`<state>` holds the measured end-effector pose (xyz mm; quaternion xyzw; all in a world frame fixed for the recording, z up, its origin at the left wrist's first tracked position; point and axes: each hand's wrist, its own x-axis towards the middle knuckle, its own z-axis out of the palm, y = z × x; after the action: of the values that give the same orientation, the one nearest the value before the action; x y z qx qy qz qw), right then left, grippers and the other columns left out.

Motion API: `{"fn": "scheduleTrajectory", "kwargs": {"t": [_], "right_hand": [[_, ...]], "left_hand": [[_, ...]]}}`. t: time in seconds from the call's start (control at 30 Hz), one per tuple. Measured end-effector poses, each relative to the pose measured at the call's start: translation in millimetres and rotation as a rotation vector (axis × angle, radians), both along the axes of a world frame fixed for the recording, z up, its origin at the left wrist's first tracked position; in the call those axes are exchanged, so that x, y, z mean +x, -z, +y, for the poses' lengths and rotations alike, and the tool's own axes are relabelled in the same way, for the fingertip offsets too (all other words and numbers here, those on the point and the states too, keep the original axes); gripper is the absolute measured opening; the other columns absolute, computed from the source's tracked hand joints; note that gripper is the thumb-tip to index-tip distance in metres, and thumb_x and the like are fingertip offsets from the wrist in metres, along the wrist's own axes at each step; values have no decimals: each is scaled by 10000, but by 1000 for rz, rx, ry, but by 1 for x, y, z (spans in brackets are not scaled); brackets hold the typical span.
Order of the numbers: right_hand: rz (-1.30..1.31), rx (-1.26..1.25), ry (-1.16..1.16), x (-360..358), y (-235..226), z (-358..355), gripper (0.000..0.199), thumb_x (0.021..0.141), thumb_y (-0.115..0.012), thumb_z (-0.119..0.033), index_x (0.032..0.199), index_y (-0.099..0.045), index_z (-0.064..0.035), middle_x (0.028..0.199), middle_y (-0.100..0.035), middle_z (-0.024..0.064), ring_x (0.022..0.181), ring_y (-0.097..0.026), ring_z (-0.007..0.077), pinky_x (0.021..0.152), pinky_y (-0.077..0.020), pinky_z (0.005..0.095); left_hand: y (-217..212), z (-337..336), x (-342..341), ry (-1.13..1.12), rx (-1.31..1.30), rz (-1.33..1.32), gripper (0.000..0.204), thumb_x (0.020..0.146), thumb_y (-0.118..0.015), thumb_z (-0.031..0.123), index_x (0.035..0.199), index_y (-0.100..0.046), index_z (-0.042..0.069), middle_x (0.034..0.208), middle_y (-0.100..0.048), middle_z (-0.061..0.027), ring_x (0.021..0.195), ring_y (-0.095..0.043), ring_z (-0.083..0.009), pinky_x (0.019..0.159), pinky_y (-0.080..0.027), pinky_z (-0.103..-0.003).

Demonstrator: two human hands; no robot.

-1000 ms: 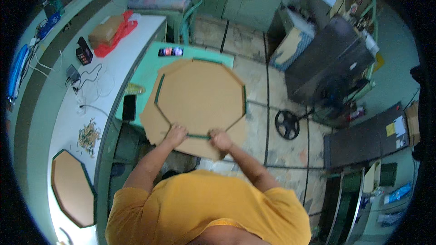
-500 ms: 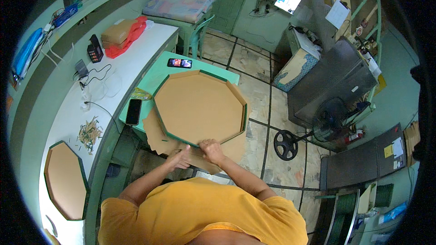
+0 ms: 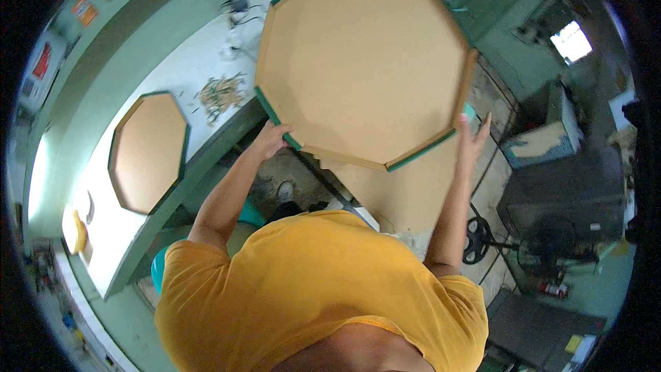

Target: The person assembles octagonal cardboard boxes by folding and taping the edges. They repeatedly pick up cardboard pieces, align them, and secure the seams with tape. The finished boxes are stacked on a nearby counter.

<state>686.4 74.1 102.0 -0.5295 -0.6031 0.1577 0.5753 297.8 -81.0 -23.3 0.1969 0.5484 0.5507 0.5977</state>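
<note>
A large octagonal cardboard tray (image 3: pixel 365 62) with a low rim, edged partly in green, is raised in front of me and hides most of the green table. My left hand (image 3: pixel 270 140) is closed on its near left rim, fingers wrapped round the green edging. Beside the near right rim is my right hand (image 3: pixel 471 141), fingers spread and pointing away; the thumb seems to touch the rim. Under the tray's near side lies a flat cardboard sheet (image 3: pixel 406 196).
On the white counter (image 3: pixel 131 234) at left sit a smaller octagonal cardboard tray (image 3: pixel 148 155), a pile of cardboard scraps (image 3: pixel 222 96) and a yellow curved object (image 3: pixel 79 231). A standing fan (image 3: pixel 551 238) and a dark refrigerator (image 3: pixel 561 193) are at right.
The large tray has come up from the table, closer to me. My hands have parted from its near edge to its left and right sides. The view has turned left.
</note>
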Motion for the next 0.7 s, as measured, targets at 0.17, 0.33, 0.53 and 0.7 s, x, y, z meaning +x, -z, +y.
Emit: {"fn": "scheduleTrajectory", "kwargs": {"t": [0.17,0.33,0.53,0.7], "right_hand": [[676,-592,-689,-69,-17,8,510,824,-680,-289,1199,-515,14,1092,-623,107,977,-616,212,853,-495,365],[715,-391,-749,-188,0,5,360,830,-665,-166,1136,-572,-1,1031,-640,72,921,-616,174,811,-495,319],[750,-269,-790,-293,38,12,315,860,-606,-118,1140,-585,24,1068,-634,71,949,-584,149,865,-442,284],[775,-273,-698,-333,58,25,346,825,-613,-118,1145,-582,11,1036,-628,59,922,-584,152,853,-444,280]], "left_hand": [[0,-2,-80,-134,42,238,451,812,-590,40,1242,-484,-41,1148,-596,-116,1001,-612,-227,807,-534,-393],[40,8,-168,-457,84,623,269,750,-648,104,975,-656,-44,827,-683,-120,740,-650,-255,675,-500,-354],[63,14,-278,-342,-206,655,333,762,-663,171,1032,-652,-25,873,-684,-131,728,-665,-229,649,-518,-345],[55,21,-334,-336,-9,703,429,820,-678,282,1140,-595,9,1017,-653,-128,930,-632,-232,767,-521,-383]]}}
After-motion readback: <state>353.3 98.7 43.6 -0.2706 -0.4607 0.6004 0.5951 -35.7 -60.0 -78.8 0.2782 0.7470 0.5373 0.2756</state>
